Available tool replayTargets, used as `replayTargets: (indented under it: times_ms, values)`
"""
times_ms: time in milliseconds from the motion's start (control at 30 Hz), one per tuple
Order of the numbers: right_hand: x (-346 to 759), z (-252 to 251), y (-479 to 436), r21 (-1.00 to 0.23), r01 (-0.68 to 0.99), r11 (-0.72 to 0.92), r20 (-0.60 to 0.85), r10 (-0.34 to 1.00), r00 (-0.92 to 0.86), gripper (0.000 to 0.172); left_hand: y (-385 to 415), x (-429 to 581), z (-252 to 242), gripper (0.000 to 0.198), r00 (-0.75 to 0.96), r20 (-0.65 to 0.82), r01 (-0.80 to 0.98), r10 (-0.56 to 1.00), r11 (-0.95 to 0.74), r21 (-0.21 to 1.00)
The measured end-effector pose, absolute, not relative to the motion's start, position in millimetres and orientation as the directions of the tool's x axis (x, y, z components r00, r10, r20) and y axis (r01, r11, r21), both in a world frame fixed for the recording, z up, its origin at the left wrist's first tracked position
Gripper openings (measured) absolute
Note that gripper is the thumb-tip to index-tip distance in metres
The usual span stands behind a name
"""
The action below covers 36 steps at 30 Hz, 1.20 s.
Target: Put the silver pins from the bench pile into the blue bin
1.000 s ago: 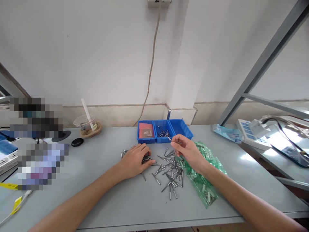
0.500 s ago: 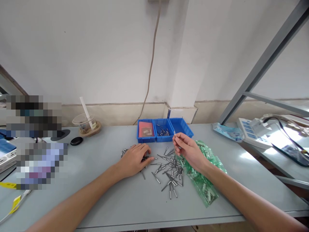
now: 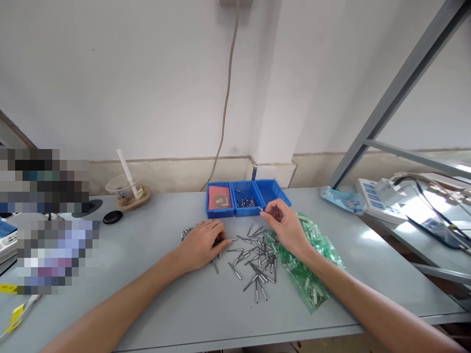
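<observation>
My left hand (image 3: 204, 243) rests palm down on the table, over some small metal pins (image 3: 186, 232). Its thumb stretches out to the right and its fingers lie bent; what is under the palm is hidden. My right hand (image 3: 287, 225) is raised, with thumb and fingertips pinched on one small metal pin (image 3: 260, 209) near the front of the blue bins. Between the hands lies a loose pile of two-tone grey and silver pins (image 3: 263, 260). Green plastic bags (image 3: 311, 274) with metal parts in them lie under and beside my right wrist.
Three joined blue bins stand at the back: the left bin (image 3: 220, 214) holds a red sheet and a small bag, the middle bin (image 3: 248, 212) holds pins. A cup (image 3: 123, 184) and a black disc (image 3: 112, 217) stand at left. A power strip (image 3: 379, 201) lies at right.
My right hand has turned so the pin tips over to the left, lower and by the middle bin's front. My left hand stays in place. The whole view has shifted slightly.
</observation>
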State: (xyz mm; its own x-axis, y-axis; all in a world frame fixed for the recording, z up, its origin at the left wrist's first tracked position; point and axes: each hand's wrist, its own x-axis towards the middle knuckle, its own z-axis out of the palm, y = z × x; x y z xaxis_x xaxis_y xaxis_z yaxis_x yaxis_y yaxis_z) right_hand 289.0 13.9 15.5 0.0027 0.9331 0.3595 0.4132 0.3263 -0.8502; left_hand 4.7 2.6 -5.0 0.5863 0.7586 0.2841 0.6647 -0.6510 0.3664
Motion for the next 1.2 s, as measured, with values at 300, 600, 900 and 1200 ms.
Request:
replayTargets:
  times_ms: [300,600,900,1200]
  values:
    - [287,27,7,-0.975,0.165,0.147,0.121,0.980,-0.159,0.032,3,6,-6,0.025,0.591,0.299,0.661,0.749,-0.663,0.352]
    - [291,28,7,-0.998,-0.047,0.029,0.037,0.980,-0.194,0.043,3,6,-6,0.025,0.592,0.293,0.662,0.751,-0.660,0.355]
    - [295,23,13,-0.983,0.098,0.156,0.148,0.986,-0.077,0.039,3,7,-4,0.029,0.591,0.297,0.657,0.750,-0.662,0.361]
    - [290,21,9,-0.838,0.416,0.353,0.361,0.930,-0.061,0.027,3,7,-2,0.025,0.597,0.266,0.666,0.757,-0.653,0.361]
